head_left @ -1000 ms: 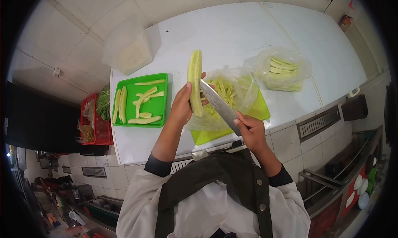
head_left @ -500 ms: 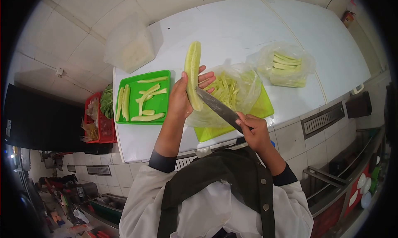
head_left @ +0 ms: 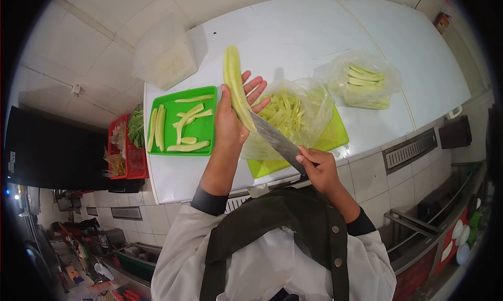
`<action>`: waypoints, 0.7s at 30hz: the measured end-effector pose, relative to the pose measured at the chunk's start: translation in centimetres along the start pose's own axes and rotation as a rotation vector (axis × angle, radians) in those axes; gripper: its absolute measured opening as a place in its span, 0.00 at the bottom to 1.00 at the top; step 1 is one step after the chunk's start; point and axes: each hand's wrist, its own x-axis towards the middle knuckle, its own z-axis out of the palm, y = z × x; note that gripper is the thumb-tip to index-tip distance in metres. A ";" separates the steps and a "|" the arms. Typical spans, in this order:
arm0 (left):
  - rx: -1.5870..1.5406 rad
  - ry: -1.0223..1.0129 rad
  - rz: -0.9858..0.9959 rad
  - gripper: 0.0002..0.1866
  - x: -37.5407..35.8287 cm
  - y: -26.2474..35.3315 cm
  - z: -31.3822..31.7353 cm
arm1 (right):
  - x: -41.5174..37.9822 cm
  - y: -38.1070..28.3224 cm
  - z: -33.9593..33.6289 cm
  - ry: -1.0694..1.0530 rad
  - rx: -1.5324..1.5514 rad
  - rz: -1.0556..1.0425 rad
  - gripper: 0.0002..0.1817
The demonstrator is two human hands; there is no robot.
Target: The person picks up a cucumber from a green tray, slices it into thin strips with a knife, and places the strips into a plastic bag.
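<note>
My left hand holds a long, pale green halved cucumber upright, thumb along its near side and the other fingers spread out beyond it. In my right hand is a broad-bladed kitchen knife, gripped by the handle. The blade points up and left, its tip end right at the lower part of the cucumber. Below the blade, a clear plastic bag full of thin pale green strips rests on a lime green cutting board.
To the left, a green tray carries several cucumber pieces. A translucent tub stands at the back left. At the right lies a second bag of cucumber lengths. A red basket sits beyond the white table's left edge.
The cucumber's top has tilted and shifted left, with my left hand turning along. The knife's blade now lies nearer the cucumber's lower end, and my right hand has moved slightly.
</note>
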 end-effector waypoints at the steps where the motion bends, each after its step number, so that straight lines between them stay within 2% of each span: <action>1: -0.008 0.015 0.030 0.33 0.0 -0.3 0.2 | 0.1 0.2 0.3 0.012 0.022 0.017 0.13; 12: -0.060 0.081 0.192 0.32 -0.1 -1.9 1.5 | -0.3 0.6 1.6 0.004 0.259 0.362 0.17; 15: -0.044 0.054 0.201 0.30 0.1 -2.3 1.4 | -0.3 0.8 0.8 -0.090 0.442 0.540 0.17; 18: -0.016 0.035 0.180 0.28 0.1 -2.4 0.9 | -0.5 1.0 0.2 -0.068 0.620 0.637 0.18; 21: 0.081 0.033 0.186 0.26 0.4 -2.2 -0.1 | -1.2 1.6 -1.4 0.035 0.232 0.558 0.18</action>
